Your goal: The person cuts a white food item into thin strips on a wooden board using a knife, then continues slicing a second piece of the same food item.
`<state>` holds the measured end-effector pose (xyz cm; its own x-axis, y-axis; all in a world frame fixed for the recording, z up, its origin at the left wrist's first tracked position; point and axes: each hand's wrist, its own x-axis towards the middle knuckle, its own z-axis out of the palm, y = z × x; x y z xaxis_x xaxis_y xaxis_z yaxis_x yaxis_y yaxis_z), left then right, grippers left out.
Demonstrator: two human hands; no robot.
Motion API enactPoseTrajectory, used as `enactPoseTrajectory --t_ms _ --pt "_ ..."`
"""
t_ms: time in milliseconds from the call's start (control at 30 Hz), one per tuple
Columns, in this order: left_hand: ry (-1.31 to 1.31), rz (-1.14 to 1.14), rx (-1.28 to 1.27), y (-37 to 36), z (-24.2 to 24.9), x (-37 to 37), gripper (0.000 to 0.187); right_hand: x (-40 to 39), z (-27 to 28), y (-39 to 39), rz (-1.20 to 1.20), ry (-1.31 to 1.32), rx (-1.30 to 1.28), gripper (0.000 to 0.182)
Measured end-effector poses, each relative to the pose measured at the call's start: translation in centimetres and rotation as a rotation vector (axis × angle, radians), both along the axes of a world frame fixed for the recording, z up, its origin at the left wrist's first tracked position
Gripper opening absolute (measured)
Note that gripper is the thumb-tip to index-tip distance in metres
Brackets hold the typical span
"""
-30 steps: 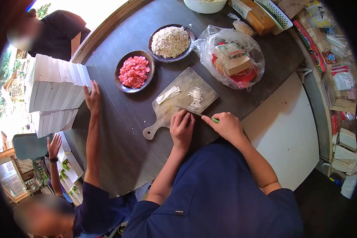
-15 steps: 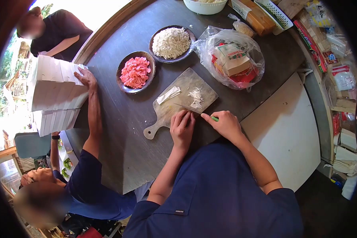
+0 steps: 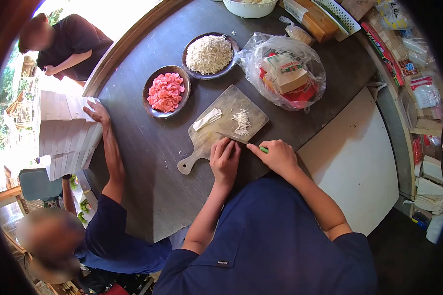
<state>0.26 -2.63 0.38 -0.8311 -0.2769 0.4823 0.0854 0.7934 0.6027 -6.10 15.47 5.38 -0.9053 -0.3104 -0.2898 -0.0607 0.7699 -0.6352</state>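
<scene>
My right hand grips a small knife by its green handle. Its blade lies across the near edge of a wooden cutting board, just beyond my left fingertips. My left hand is closed, fingers curled down at that edge; whatever is under them is hidden. On the board rest a few pale flat strips and, to their right, a small heap of thin white slivers. Beyond stand a dark bowl of pink pieces and another dark bowl of white shreds.
A clear plastic bag of packets sits right of the bowls. Behind it are a white basin and a brown package. At left, a co-worker's hand steadies stacked white boxes; another person stands across the counter.
The white boxes and the co-worker's hand on them have moved lower in view. The person across the counter has shifted an arm. My hands and the knife stay nearly in place.
</scene>
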Motion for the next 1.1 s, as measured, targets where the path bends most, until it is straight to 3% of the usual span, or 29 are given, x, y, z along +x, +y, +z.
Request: enactPoseTrajectory --t_ms 700,1100 --pt "0.003 0.014 -0.013 0.0 -0.5 0.1 0.021 -0.7 2.6 0.7 0.069 -0.13 0.118 0.067" --pt "0.015 0.019 -0.003 -0.1 -0.3 0.0 0.022 -1.4 1.3 -0.3 0.055 -0.146 0.063 0.066"
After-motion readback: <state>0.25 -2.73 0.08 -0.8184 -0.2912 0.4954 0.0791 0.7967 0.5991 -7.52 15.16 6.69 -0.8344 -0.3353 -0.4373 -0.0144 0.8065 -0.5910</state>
